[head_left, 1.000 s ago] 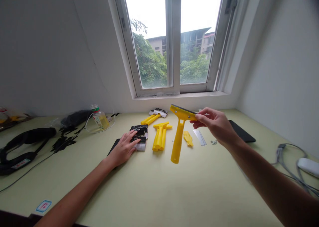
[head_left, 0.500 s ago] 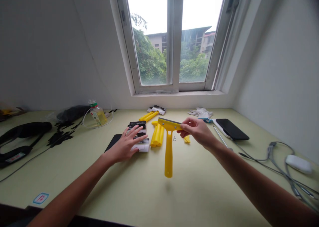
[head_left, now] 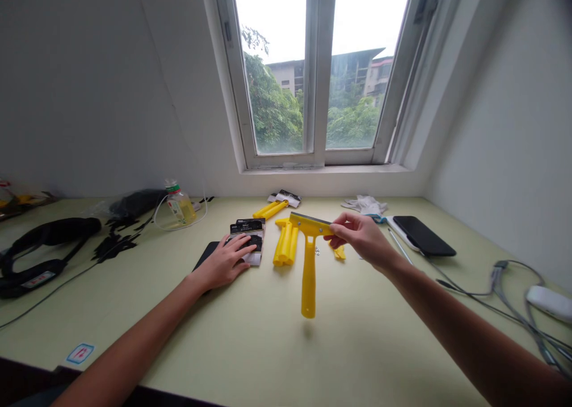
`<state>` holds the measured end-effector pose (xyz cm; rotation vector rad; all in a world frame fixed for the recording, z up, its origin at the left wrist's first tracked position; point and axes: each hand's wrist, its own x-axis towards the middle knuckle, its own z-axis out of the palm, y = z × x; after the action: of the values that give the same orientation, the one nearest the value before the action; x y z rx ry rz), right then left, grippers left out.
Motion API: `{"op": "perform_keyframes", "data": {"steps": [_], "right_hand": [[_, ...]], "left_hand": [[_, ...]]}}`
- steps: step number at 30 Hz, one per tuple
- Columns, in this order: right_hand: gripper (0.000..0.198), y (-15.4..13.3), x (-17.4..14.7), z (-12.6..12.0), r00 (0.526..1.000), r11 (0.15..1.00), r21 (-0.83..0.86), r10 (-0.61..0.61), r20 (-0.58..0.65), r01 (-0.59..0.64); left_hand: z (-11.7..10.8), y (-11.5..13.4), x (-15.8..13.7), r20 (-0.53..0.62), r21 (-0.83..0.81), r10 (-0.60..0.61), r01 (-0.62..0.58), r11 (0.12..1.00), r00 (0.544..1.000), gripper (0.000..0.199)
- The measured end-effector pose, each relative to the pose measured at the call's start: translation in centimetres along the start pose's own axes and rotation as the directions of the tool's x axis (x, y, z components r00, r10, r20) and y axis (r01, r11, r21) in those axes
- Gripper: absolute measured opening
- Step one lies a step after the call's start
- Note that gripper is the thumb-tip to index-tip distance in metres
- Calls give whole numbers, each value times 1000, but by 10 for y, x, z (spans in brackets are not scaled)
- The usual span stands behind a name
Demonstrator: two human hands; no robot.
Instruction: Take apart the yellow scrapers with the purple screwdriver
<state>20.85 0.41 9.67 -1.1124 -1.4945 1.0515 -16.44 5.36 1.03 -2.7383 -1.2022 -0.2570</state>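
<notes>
The right hand (head_left: 357, 235) has its grip closed on a yellow scraper (head_left: 308, 282), pinching the right end of the head so that the handle hangs down, clear of the bench (head_left: 370, 353), between the middle and the near edge. The left hand (head_left: 226, 261) lies flat, grip open with fingers spread, over black-and-white packs (head_left: 247, 228), left of the bench's middle; a black flat object (head_left: 205, 257) shows just beside it. Behind the scraper lie bundled yellow handles (head_left: 283, 249). Near the far edge are 2 more yellow handles (head_left: 270, 209) touching other packs (head_left: 288, 197), and, farther right, a white glove (head_left: 365, 204). A black phone (head_left: 424, 235) and grey cables (head_left: 498, 282) lie toward the right edge; a bottle (head_left: 180, 207) stands near the far left corner.
</notes>
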Motion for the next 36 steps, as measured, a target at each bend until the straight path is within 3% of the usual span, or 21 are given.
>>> {"op": "perform_keyframes", "data": {"steps": [6,11,13,15,16,17,19,20,21,22,23,24,25,27,29,30,32,36], "right_hand": [[32,-1,0,1,1000,1000,15,4,5,-4],[30,1,-2,2,999,999,22,38,28,-39],[28,3,-5,3,997,996,58,64,36,-66],[24,6,-8,8,995,989,113,88,57,-94],[23,7,-10,11,993,986,134,94,73,-103],[22,8,-11,15,991,983,148,95,89,-108],[22,9,-13,20,989,982,154,95,116,-113],[24,10,-14,20,988,984,136,95,126,-112],[27,11,-16,16,988,992,85,87,127,-98],[29,13,-19,10,991,998,-12,66,115,-65],[32,16,-23,-1,996,986,-164,36,87,-22],[34,20,-30,-14,999,932,-362,-4,42,19],[34,26,-38,-29,999,818,-574,-49,-12,33],[38,43,-60,-62,976,481,-870,-112,-185,-110],[45,65,-84,-91,953,207,-940,-85,-292,-270],[45,75,-94,-102,947,133,-939,-19,-321,-316],[47,92,-109,-116,945,129,-937,94,-314,-324],[44,92,-116,-127,940,241,-912,164,-298,-332]], "left_hand": [[15,-12,13,-121,64,-22,30,997,992,42],[4,2,19,-187,60,4,8,998,982,43],[-6,22,19,-260,-54,-7,-8,999,966,43],[-16,52,20,-294,-311,-93,-3,950,951,42],[-19,70,22,-253,-488,-148,6,873,956,43],[-21,88,24,-163,-673,-169,16,740,972,44],[-20,123,31,64,-954,-48,75,291,997,44],[-19,137,35,139,-988,36,136,75,990,44],[-17,148,39,183,-979,91,189,-72,979,44],[-16,155,43,209,-963,117,226,-150,971,43],[-16,159,45,226,-956,115,242,-164,967,42],[-16,160,47,229,-964,88,238,-116,969,41],[-18,158,47,213,-977,45,214,-14,976,40],[-21,149,45,119,-942,-36,125,311,992,38],[-24,139,41,-4,-750,-31,18,661,999,35],[-25,136,38,-39,-616,1,-24,787,999,34],[-25,134,34,-29,-384,74,-79,920,997,29],[-21,138,31,30,-202,124,-116,972,992,27]]}}
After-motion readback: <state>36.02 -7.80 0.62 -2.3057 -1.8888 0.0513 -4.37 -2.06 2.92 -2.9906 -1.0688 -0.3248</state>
